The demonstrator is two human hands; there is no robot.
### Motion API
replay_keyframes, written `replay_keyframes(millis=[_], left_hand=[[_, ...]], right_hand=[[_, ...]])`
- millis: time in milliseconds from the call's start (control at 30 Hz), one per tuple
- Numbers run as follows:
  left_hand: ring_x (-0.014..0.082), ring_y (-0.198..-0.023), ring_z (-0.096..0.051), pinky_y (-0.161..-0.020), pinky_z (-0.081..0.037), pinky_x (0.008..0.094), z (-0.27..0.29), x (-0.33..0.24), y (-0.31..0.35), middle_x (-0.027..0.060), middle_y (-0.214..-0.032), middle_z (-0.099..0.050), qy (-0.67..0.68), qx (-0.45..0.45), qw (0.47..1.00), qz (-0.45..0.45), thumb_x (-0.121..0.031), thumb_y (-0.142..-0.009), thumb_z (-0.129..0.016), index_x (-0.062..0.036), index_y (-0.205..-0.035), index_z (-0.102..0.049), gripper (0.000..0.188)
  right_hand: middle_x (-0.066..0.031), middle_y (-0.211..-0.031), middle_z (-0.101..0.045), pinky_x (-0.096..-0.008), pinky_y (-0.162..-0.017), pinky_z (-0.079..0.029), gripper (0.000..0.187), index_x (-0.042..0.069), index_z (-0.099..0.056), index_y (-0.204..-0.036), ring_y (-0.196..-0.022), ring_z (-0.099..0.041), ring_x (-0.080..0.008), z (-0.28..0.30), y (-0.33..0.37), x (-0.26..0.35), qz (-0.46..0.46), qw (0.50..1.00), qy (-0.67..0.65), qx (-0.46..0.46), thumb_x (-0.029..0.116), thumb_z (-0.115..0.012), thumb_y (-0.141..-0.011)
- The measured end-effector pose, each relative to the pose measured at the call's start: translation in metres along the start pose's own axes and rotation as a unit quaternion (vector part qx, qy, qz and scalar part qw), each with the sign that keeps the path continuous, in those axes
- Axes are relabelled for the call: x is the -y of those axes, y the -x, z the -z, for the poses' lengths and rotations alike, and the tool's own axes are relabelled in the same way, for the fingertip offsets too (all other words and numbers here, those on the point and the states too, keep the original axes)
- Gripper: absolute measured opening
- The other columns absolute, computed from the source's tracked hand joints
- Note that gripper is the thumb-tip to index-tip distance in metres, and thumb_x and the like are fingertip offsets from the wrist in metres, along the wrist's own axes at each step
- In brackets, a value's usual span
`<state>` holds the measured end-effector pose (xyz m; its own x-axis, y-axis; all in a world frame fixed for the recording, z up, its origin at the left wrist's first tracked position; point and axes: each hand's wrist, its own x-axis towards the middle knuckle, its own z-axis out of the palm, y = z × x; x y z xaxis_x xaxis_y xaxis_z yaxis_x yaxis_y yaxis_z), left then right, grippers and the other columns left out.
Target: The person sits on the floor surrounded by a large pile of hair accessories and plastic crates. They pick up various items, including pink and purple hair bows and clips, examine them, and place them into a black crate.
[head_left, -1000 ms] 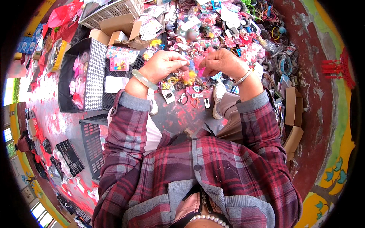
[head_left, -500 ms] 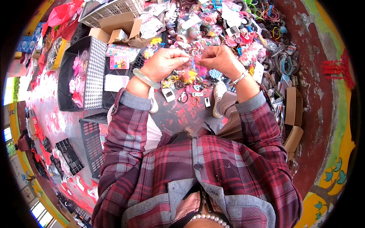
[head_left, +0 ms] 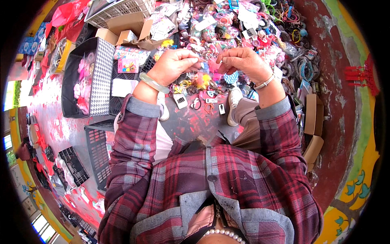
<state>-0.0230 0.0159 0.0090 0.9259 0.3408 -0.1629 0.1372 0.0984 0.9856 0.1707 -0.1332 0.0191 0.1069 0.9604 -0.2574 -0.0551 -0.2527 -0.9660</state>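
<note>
My left hand (head_left: 175, 67) and my right hand (head_left: 243, 63) hang facing each other above a heap of small hair accessories (head_left: 215, 30). Thumb and fingertips are pinched together on both. Something thin and see-through seems to lie between them, but I cannot make out what it is. Below the hands sit a yellow flower-like piece (head_left: 203, 81) and a blue beaded piece (head_left: 230, 79). On the floor nearer to me are a white card with black clips (head_left: 180, 101), a black hair tie (head_left: 197, 104) and an orange hair tie (head_left: 208, 107).
At left stands a black houndstooth fabric bin (head_left: 101, 77) with pink fluffy items. Behind it are an open cardboard box (head_left: 130, 30) and a pale plastic crate (head_left: 122, 12). A black crate (head_left: 97, 154) lies lower left. Cardboard boxes (head_left: 313, 116) line the right side.
My hands have drawn apart: the right moved right, the left slightly left. Both remain pinched over the heap.
</note>
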Motion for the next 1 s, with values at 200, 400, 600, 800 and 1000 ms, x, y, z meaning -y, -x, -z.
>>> replay_keyframes(millis=[200, 400, 600, 800, 1000], left_hand=[[0.0131, -0.080, -0.060, -0.073, -0.050, 0.0255, 0.000, -0.005, 0.003, 0.0086, -0.087, -0.063, -0.004, 0.007, 1.000, -0.004, -0.009, -0.087, -0.053, 0.0045, -0.095, -0.060, 0.018], [0.0114, -0.081, -0.060, -0.072, -0.049, 0.0239, -0.001, -0.004, 0.002, 0.0076, -0.088, -0.064, -0.024, 0.017, 1.000, -0.013, -0.012, -0.088, -0.052, 0.0015, -0.098, -0.060, 0.019], [0.0114, -0.082, -0.062, -0.066, -0.048, 0.0211, -0.001, -0.002, 0.002, 0.0074, -0.090, -0.065, -0.040, 0.016, 0.999, -0.009, -0.014, -0.088, -0.051, -0.0007, -0.099, -0.061, 0.020], [0.0142, -0.074, -0.063, -0.065, -0.049, 0.0239, -0.001, -0.020, 0.006, 0.0088, -0.081, -0.065, -0.014, 0.010, 0.998, 0.053, -0.011, -0.085, -0.054, 0.0022, -0.096, -0.062, 0.018], [0.0055, -0.063, -0.056, -0.050, -0.039, 0.0176, 0.000, -0.017, 0.004, 0.0045, -0.080, -0.065, -0.056, -0.012, 0.998, 0.037, -0.015, -0.082, -0.059, -0.0013, -0.093, -0.063, 0.018]], right_hand=[[-0.0024, -0.074, -0.064, -0.0203, -0.059, -0.047, 0.012, 0.005, -0.061, -0.085, -0.066, -0.062, -0.0091, -0.006, -0.001, 0.003, -0.031, 0.999, 0.000, -0.019, 0.015, -0.059, -0.080], [-0.0002, -0.063, -0.061, -0.0186, -0.052, -0.042, 0.010, 0.005, -0.061, -0.079, -0.058, -0.059, -0.0068, -0.014, -0.002, 0.008, -0.013, 0.995, 0.053, -0.087, 0.015, -0.062, -0.078], [-0.0003, -0.061, -0.060, -0.0177, -0.051, -0.040, 0.011, 0.005, -0.061, -0.077, -0.056, -0.056, -0.0059, -0.017, -0.003, 0.006, 0.016, 0.993, 0.047, -0.112, 0.015, -0.063, -0.078], [-0.0030, -0.066, -0.062, -0.0204, -0.055, -0.045, 0.009, 0.002, -0.062, -0.082, -0.058, -0.057, -0.0074, -0.013, -0.007, 0.001, 0.060, 0.994, -0.035, -0.081, 0.009, -0.063, -0.078], [-0.0037, -0.067, -0.062, -0.0206, -0.051, -0.045, 0.010, 0.000, -0.063, -0.083, -0.056, -0.056, -0.0084, -0.011, -0.007, 0.003, 0.044, 0.994, 0.019, -0.098, 0.009, -0.063, -0.078]])
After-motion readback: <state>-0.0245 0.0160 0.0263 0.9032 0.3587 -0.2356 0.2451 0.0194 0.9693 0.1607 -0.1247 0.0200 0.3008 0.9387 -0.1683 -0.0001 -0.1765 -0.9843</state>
